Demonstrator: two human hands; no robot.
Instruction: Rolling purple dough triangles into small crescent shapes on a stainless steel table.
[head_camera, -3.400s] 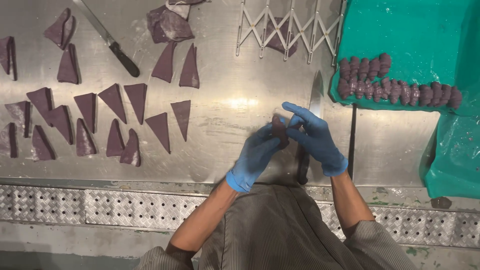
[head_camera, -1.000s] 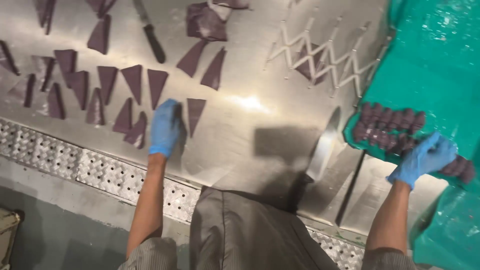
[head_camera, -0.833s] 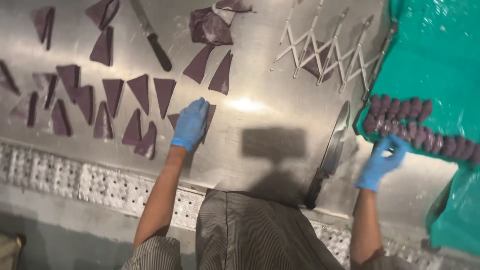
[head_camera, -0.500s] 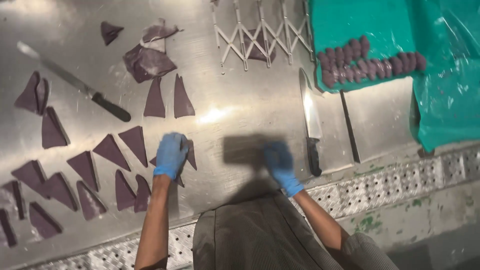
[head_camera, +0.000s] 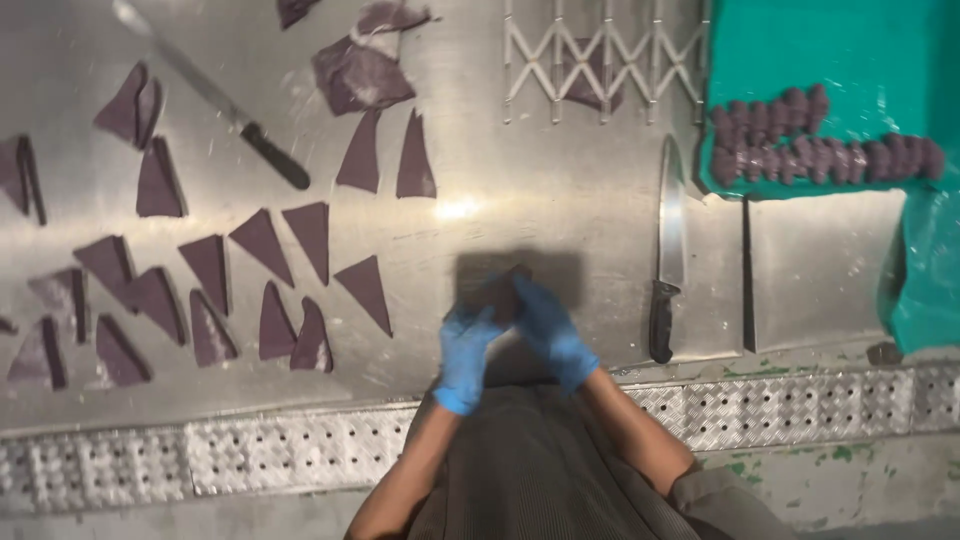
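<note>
Both gloved hands meet close in front of the person's body, above the near part of the steel table (head_camera: 560, 215). The left hand (head_camera: 466, 348) and the right hand (head_camera: 548, 330) press together around a small dark purple piece (head_camera: 508, 290), which sits between the fingertips of both, its top just showing above the blue gloves; the fingers of each hand are curled in against it, so both are closed on the piece. It is held above the table's shadowed patch, not lying on the surface. To the left, purple triangles (head_camera: 300, 285) lie spread flat on the table, the nearest one (head_camera: 366, 290) just beside the left hand. A black-handled knife (head_camera: 668, 250) lies to the right, well apart from the hands, and beyond it a row of purple lumps (head_camera: 815, 145) rests on a green sheet (head_camera: 830, 50). A second knife (head_camera: 215, 98) lies at the far left.
</note>
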